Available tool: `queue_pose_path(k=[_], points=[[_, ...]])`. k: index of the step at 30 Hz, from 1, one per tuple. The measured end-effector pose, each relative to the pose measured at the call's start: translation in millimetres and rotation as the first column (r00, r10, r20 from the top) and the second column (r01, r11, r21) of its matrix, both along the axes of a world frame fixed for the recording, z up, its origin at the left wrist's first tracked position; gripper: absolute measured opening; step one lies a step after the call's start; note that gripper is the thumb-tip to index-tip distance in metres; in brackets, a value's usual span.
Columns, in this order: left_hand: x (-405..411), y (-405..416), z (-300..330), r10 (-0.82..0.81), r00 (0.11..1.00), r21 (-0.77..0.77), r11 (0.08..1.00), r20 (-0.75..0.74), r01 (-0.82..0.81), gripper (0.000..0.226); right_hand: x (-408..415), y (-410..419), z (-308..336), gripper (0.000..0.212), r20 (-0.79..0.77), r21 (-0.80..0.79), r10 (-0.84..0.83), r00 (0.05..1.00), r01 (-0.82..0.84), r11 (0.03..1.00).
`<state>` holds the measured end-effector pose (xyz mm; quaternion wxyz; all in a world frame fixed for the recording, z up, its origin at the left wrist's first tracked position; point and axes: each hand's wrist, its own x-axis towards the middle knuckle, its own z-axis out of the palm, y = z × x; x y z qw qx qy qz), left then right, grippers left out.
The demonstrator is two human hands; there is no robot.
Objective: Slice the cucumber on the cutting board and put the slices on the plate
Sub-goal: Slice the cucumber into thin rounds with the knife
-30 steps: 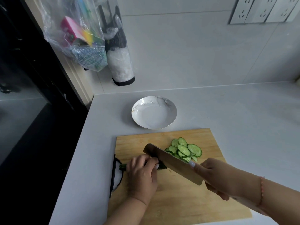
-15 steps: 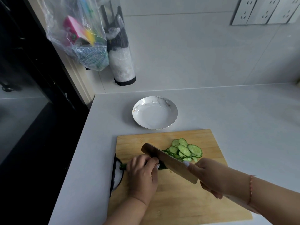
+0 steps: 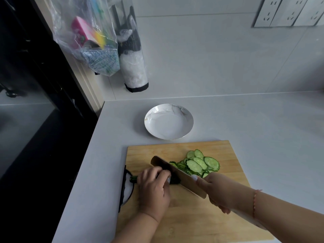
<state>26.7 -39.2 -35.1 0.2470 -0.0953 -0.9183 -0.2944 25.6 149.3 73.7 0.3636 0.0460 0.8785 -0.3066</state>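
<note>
A wooden cutting board [image 3: 228, 151] lies on the white counter. My left hand [image 3: 154, 188] presses down on the short remaining piece of cucumber [image 3: 134, 179], whose dark green end sticks out to the left of my fingers. My right hand [image 3: 220, 192] grips the handle of a broad cleaver [image 3: 177, 174]; its blade stands on the cucumber right beside my left fingertips. A pile of several thin green slices [image 3: 198, 163] lies just behind the blade. The white plate [image 3: 188, 123] sits beyond the board with nothing on it.
A clear plastic bag [image 3: 87, 41] with colourful items and a black-and-clear bag holder [image 3: 133, 55] hang at the back left wall. A dark cabinet [image 3: 26, 85] borders the counter's left edge. Wall sockets [image 3: 289, 11] are at top right.
The cleaver has shifted slightly left along the cucumber, closer to my left fingers, which have barely moved. The slice pile and plate look the same.
</note>
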Motion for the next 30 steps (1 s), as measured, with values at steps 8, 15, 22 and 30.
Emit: queue_pose_path(k=[8, 15, 22, 30], points=[[-0.2, -0.4, 0.1, 0.01, 1.0, -0.013, 1.0, 0.016, -0.009, 0.009, 9.0, 9.4, 7.0, 0.06, 0.008, -0.034, -0.027, 1.0, 0.027, 0.999], [0.1, 0.3, 1.6, 0.001, 1.0, -0.007, 1.0, -0.014, -0.002, 0.011, 19.0, 22.1, 21.7, 0.058, -0.002, -0.072, -0.041, 0.999, 0.041, 0.997], [0.4, -0.8, -0.2, -0.006, 1.0, 0.013, 1.0, -0.001, 0.006, 0.01, 20.2, 22.2, 21.9, 0.061, -0.011, -0.035, -0.019, 1.0, 0.018, 0.999], [0.6, -0.2, 1.1, -0.004, 1.0, 0.021, 1.0, 0.021, 0.004, 0.012, 12.0, 13.3, 14.5, 0.067, -0.008, -0.001, 0.026, 1.0, -0.026, 1.0]])
